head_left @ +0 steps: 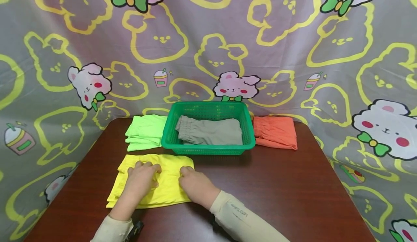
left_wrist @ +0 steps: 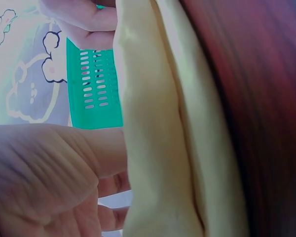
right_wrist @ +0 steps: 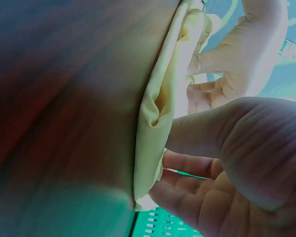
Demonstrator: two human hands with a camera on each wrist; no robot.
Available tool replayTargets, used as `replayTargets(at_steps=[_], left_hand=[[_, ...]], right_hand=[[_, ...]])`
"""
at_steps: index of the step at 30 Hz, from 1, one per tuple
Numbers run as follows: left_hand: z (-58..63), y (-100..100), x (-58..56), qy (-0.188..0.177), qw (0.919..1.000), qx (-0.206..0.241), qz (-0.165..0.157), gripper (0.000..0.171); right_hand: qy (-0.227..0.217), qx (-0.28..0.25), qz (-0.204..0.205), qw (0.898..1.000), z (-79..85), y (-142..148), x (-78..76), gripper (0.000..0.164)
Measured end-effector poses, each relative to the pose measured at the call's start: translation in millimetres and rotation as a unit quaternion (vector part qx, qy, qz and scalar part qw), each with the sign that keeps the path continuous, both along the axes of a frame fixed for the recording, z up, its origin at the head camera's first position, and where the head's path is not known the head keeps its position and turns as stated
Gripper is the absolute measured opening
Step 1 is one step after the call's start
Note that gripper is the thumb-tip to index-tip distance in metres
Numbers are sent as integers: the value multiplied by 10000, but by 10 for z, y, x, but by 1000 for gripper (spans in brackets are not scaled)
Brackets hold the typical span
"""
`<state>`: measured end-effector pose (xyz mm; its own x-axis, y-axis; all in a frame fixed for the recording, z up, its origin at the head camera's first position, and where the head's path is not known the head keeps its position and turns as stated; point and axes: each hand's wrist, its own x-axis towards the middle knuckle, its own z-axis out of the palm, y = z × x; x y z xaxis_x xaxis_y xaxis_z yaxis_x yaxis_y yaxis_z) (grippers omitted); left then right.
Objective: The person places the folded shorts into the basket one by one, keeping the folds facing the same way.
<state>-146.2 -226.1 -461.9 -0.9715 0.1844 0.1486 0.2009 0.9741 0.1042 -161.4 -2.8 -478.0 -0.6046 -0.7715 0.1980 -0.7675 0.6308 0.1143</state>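
Observation:
Folded yellow pants (head_left: pixel 171 171) lie flat on the table's left half, gathered waistband to the left. My left hand (head_left: pixel 141 178) rests on them near the waistband, fingers loosely bent and fingertips against the cloth. Over the right end, my right hand (head_left: pixel 197 186) presses the fabric with thumb and fingers. The right wrist view shows the right thumb and fingers (right_wrist: pixel 187 133) against the top layer, above a rolled fold. From the left wrist, the pants' front edge (left_wrist: pixel 158 123) appears as two thick layers, with the left thumb (left_wrist: pixel 106 148) touching the upper one.
Behind the pants stands a green plastic basket (head_left: pixel 208 147) holding folded grey pants (head_left: pixel 215 131). Folded bright green clothing (head_left: pixel 144 131) lies to its left, folded orange clothing (head_left: pixel 277 131) to its right. A patterned curtain (head_left: pixel 280 54) hangs behind the brown table (head_left: pixel 277 191).

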Motion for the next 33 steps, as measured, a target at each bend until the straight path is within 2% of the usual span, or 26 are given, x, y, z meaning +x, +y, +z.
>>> replayTargets(at_steps=[8,13,20,27,33], left_hand=[[14,60,-21,25,9991,-382,-186,38],[6,119,-37,73,9984,-417,-367,38],[6,202,-79,192,9979,-487,-392,35],[5,282,-83,118,9978,-550,-359,35],[12,355,-61,107,9982,-540,-221,35]], right_hand=[[-9,-39,58,10000,-16,29,8,14],[-82,-112,-38,9999,-11,84,36,12],[36,-270,-3,9996,-15,182,-20,11],[-505,-405,-9,9979,-34,266,-85,13],[-670,-393,-76,9969,-17,299,-93,14]])
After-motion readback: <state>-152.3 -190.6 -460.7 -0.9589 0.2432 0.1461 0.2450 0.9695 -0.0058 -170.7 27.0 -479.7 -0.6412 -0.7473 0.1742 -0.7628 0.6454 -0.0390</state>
